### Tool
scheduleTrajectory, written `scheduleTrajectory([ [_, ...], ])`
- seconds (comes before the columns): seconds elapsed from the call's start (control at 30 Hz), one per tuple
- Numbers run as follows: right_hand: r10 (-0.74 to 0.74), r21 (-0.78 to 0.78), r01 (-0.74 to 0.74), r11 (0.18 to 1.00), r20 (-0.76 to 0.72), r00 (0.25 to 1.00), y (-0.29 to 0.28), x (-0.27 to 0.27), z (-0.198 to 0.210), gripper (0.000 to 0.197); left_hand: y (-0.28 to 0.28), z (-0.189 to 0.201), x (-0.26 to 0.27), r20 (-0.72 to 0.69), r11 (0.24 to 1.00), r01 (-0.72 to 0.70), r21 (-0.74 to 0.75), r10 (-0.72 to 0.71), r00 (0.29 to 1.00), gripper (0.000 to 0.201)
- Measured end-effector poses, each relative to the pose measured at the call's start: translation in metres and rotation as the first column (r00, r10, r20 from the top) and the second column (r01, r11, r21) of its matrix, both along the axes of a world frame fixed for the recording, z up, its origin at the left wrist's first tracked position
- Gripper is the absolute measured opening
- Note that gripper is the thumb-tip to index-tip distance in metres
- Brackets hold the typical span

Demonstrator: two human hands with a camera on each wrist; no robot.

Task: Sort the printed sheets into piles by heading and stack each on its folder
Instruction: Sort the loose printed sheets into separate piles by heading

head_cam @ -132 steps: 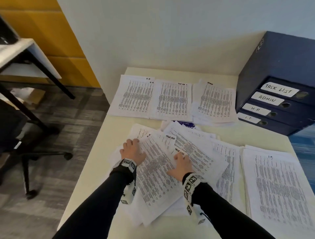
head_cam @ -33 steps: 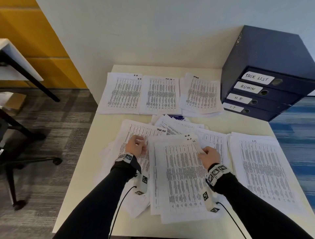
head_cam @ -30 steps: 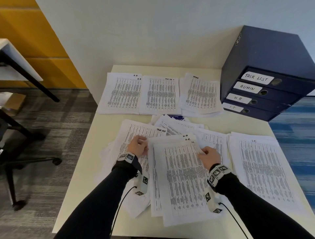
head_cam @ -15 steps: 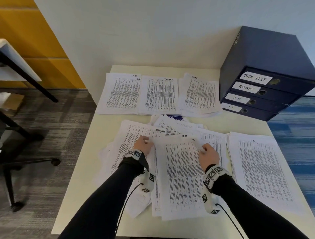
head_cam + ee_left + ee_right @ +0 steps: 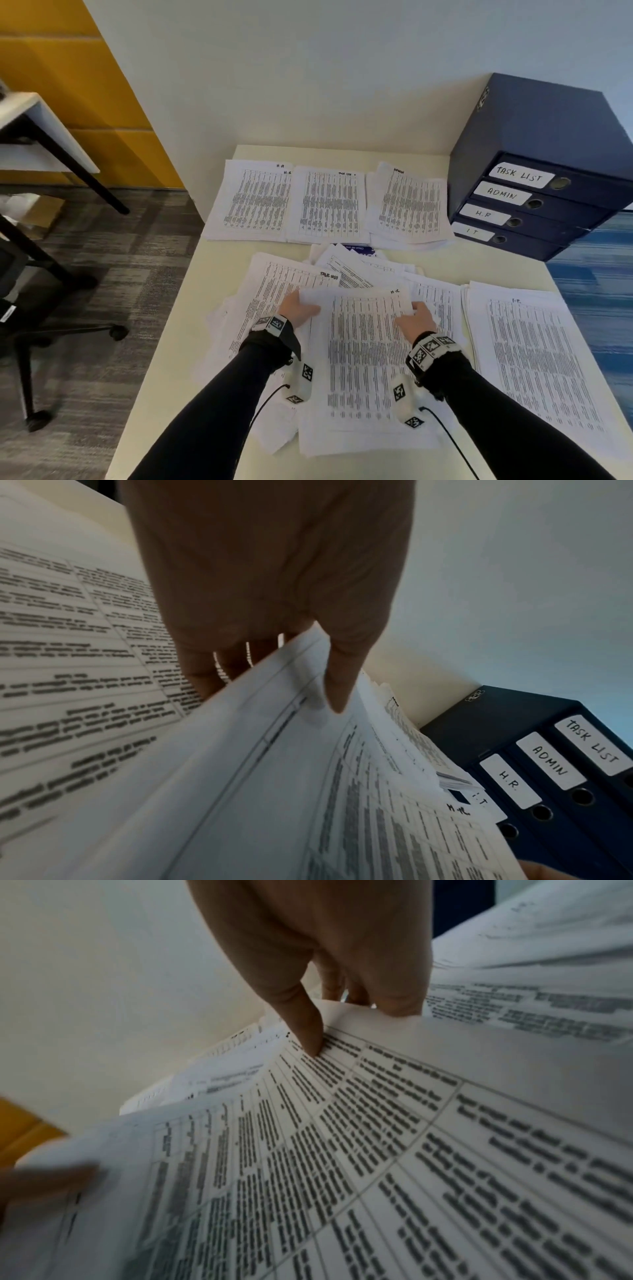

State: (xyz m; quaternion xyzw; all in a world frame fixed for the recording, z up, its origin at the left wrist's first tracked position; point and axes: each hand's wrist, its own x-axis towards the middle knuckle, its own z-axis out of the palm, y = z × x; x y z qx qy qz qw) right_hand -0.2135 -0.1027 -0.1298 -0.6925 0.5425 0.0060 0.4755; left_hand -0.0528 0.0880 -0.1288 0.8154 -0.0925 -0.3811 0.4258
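Head view takes in the cream table [image 5: 164, 349] first, and against its far right corner sits the big landmark, the stack of four navy folders [image 5: 534, 150] with spines reading TASK LIST, ADMIN, H.R and I.T. Just left of the folders, along the table's far edge, lie three sorted piles: the ADMIN pile [image 5: 409, 205] nearest them, the TASK LIST pile [image 5: 329, 205] next, the H.R pile [image 5: 255, 200] farthest away. Nearer the person than the folders, at the right edge, rests a fourth, thick pile [image 5: 534, 359]; its heading is too faint to read. Left of that one sprawls the unsorted heap [image 5: 274, 284], sheets fanned at all angles, one showing a TASK LIST heading. On top of the heap, both hands have an H.R sheet [image 5: 363, 359]. Left hand [image 5: 298, 310] pinches its far left corner, thumb on top and fingers [image 5: 202, 674] tucked underneath, the corner lifted off the papers below. Right hand [image 5: 416, 318] pinches the far right edge the same way, thumb pressed on the print, fingers [image 5: 397, 1004] curled under the paper.
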Motion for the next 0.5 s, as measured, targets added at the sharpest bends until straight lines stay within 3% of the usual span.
scheduleTrajectory([
  [0.17, -0.13, 0.226, 0.095, 0.97, 0.145, 0.981, -0.014, 0.002, 0.007, 0.083, -0.001, 0.035, 0.004, -0.078, 0.95, -0.106, -0.293, 0.086, 0.993, 0.026],
  [0.23, -0.167, 0.356, 0.081, 0.931, 0.217, 0.962, -0.021, 0.008, 0.017, 0.068, -0.008, 0.052, 0.014, -0.059, 0.916, -0.16, -0.368, 0.148, 0.987, 0.024],
  [0.33, -0.162, 0.416, -0.003, 0.909, 0.362, 0.918, -0.024, 0.027, 0.047, 0.036, -0.024, 0.084, 0.027, 0.112, 0.896, -0.159, -0.415, 0.224, 0.968, 0.051],
  [0.4, -0.166, 0.359, -0.032, 0.933, 0.507, 0.846, -0.02, 0.042, 0.077, 0.022, -0.035, 0.11, 0.025, 0.273, 0.866, -0.14, -0.481, 0.299, 0.914, 0.04],
  [0.5, -0.105, 0.164, -0.006, 0.986, 0.659, 0.745, -0.008, 0.067, 0.117, 0.032, -0.047, 0.139, 0.017, 0.43, 0.801, -0.124, -0.586, 0.437, 0.79, 0.04],
])
